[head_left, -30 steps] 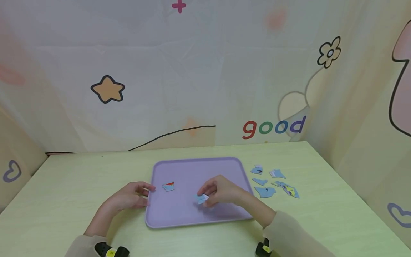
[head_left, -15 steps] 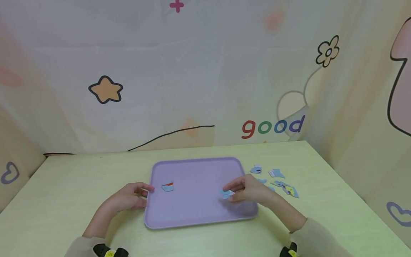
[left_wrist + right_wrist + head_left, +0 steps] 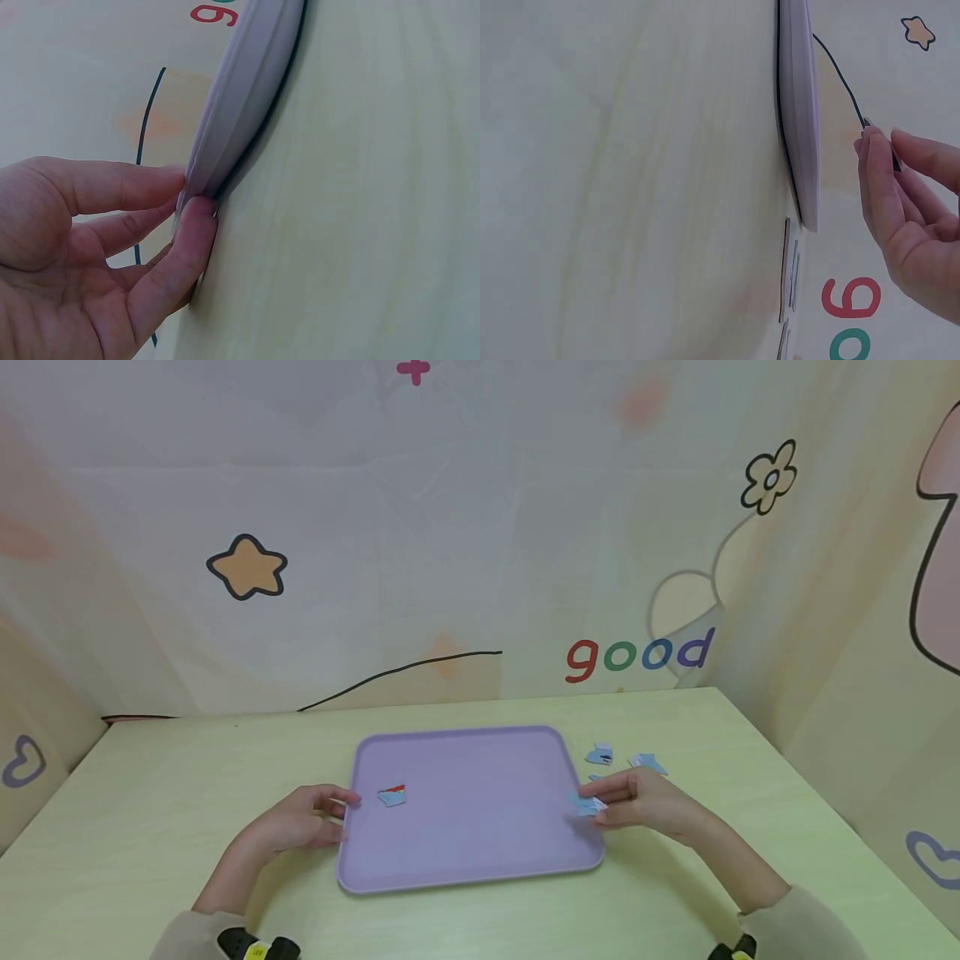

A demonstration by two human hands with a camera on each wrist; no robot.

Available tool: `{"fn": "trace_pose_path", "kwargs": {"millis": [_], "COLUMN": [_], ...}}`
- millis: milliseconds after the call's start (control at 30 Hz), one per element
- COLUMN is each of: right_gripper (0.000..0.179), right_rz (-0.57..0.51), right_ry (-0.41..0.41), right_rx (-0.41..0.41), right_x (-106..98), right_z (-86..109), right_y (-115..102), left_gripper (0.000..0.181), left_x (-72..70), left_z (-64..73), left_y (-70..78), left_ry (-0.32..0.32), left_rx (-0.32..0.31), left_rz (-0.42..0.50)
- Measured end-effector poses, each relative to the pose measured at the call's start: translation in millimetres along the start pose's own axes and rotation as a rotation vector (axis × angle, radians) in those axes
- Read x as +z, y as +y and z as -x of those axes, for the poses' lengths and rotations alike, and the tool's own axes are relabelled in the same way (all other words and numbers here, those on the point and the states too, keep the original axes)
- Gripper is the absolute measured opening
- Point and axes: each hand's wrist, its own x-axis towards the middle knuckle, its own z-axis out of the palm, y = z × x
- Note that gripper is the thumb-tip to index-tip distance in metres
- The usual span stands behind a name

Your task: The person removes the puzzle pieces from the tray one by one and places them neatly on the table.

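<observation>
My left hand point(image 3: 306, 817) pinches the left rim of the purple tray point(image 3: 468, 843); in the left wrist view, fingertips lie on the rim and outer wall. A small blue puzzle piece point(image 3: 392, 795) with a red edge lies near the tray's left side. Over the right rim, my right hand point(image 3: 651, 803) pinches a blue and white puzzle piece point(image 3: 587, 806) between thumb and fingers. In the right wrist view this piece point(image 3: 897, 160) appears edge-on, raised off the tray.
Beyond my right hand, a blue puzzle piece point(image 3: 599, 754) and another piece point(image 3: 649, 763) lie on the pale wooden table point(image 3: 780, 827). My hand hides other pieces there. A printed curtain point(image 3: 465, 543) stands behind the table.
My right hand has carried its puzzle piece rightward, from above the tray's middle to its right rim, and now covers pieces that were visible. My left hand has stayed at the tray's edge.
</observation>
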Motion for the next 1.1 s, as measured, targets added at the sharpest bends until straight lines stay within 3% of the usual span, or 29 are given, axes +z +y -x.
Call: {"fn": "trace_pose_path", "kwargs": {"millis": [567, 1100], "right_gripper": [0.049, 0.043], "right_rz": [0.045, 0.105], "right_ry": [-0.006, -0.066], "right_rx": [0.041, 0.050], "right_x": [-20, -19], "right_z": [25.9, 25.2], "right_y": [14, 23], "left_gripper": [0.044, 0.045], "left_x": [-0.4, -1.2], "left_z": [0.7, 0.2], "left_y": [0.0, -0.8], "left_ry": [-0.006, -0.004], "left_rx": [0.003, -0.008], "left_rz": [0.010, 0.020]}}
